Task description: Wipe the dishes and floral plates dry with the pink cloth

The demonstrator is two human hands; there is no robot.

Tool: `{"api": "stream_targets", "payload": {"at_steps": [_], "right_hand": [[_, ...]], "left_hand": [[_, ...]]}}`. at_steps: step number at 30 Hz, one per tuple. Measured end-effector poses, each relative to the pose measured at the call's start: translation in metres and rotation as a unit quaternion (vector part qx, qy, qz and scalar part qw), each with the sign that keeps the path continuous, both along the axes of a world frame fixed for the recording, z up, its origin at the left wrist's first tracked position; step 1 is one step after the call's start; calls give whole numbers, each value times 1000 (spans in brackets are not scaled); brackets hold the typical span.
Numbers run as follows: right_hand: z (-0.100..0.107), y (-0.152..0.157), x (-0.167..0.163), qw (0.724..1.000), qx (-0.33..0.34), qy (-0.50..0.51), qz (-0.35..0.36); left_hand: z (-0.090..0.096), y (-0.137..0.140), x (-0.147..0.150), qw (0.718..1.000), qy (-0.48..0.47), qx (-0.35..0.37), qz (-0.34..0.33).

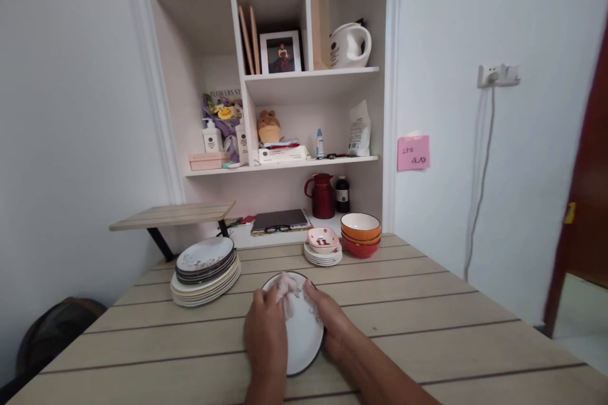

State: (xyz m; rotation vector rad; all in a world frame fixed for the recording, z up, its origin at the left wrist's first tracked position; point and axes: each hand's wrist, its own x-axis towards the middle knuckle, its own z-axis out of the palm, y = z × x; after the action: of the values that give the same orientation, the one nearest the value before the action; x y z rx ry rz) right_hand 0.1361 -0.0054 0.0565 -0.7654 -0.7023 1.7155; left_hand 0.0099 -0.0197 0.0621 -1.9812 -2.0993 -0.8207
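A white plate [304, 338] with a dark rim and a floral print is held tilted above the near part of the table. My right hand [335, 323] grips its right edge, thumb on the face and the other fingers out of sight. Against the plate's upper left, my left hand [268, 326] is closed around a crumpled pale cloth [286, 288], which touches the plate's face. To the left stands a stack of plates [205, 256], dark-rimmed ones on top of white ones.
Behind the plate sit a stack of small dishes [323, 256] and a stack of orange and red bowls [361, 228]. At the back left is a raised wooden shelf [171, 215]. A dark red jug [323, 196] and a laptop [279, 220] lie beyond the slatted table [403, 304].
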Motion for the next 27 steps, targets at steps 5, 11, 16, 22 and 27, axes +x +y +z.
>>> {"api": "stream_targets", "payload": {"at_steps": [5,11,16,22,27], "right_hand": [[-2,5,-1,995,-54,27,-84],[0,15,8,986,-89,68,-125],[-2,15,8,989,-92,49,-101],[-4,13,5,995,-63,10,-75],[0,4,4,998,-32,-13,-48]], "left_hand": [[-1,2,-7,997,11,-60,42],[-2,-4,15,989,16,-111,-99],[-3,-10,27,976,15,-105,-189],[-4,-6,21,984,8,-72,-164],[-1,-3,4,999,-11,-51,10]]}}
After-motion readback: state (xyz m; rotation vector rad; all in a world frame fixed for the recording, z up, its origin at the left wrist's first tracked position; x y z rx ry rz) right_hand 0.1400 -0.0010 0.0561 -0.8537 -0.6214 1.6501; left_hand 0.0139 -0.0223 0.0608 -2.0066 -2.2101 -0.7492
